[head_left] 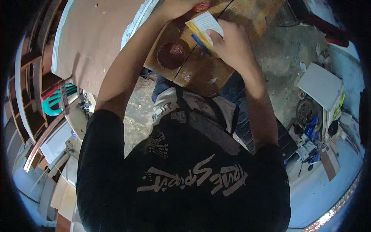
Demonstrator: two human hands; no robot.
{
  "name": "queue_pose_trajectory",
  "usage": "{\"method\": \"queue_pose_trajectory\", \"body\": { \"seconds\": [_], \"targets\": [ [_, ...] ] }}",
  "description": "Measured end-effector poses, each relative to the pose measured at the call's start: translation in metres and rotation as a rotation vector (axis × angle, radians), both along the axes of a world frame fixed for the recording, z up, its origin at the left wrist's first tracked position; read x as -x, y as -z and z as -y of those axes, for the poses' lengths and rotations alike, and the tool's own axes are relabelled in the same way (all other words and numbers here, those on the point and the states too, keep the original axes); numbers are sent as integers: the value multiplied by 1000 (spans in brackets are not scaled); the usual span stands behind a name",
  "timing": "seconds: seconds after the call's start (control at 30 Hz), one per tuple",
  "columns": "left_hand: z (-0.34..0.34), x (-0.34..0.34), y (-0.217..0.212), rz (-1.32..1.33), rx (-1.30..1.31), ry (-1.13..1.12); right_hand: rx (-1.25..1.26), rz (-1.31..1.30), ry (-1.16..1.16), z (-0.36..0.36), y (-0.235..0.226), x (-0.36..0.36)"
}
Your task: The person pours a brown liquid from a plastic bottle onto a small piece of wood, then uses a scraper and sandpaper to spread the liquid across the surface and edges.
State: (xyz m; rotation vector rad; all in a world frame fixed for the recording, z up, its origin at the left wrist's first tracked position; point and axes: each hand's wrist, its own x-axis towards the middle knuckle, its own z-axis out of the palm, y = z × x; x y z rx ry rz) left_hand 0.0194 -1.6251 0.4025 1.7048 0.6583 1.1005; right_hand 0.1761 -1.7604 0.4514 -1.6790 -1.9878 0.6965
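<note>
My right hand (234, 43) pinches a folded white-and-yellow sheet (205, 24) with faint lines on its white side, thumb on top. Just below the sheet, a narrow blue strip (201, 44) lies slanted over the wooden tabletop (201, 73); part of it is hidden by the hand. My left hand (178, 8) reaches to the upper edge of the view, where its fingers are partly cut off. Close against those fingers is a small red round thing (201, 6). A dark reddish round piece (171, 55) sits near the table's left corner.
A dark gap (187, 60) runs between the table's boards. A large brownish panel (96, 38) stands to the left, beside wooden shelving and a green plastic item (56, 101). At the right are a white board (320, 86) and a pile of blue and black clutter (309, 143).
</note>
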Motion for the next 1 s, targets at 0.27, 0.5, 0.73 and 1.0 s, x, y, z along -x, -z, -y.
{"method": "queue_pose_trajectory", "body": {
  "seconds": [0.27,0.5,0.73,1.0],
  "targets": [
    [7,7,-21,-51,-22,49,-11,34,-47,-13,18,8],
    [11,17,-8,-238,-82,-102,10,79,-102,-9,19,22],
    [39,47,-8,112,1,-389,59,43,-93,-15,-11,7],
    [120,53,-12,-404,-7,-470,75,106,-82,3,-14,-4]
  ]
}}
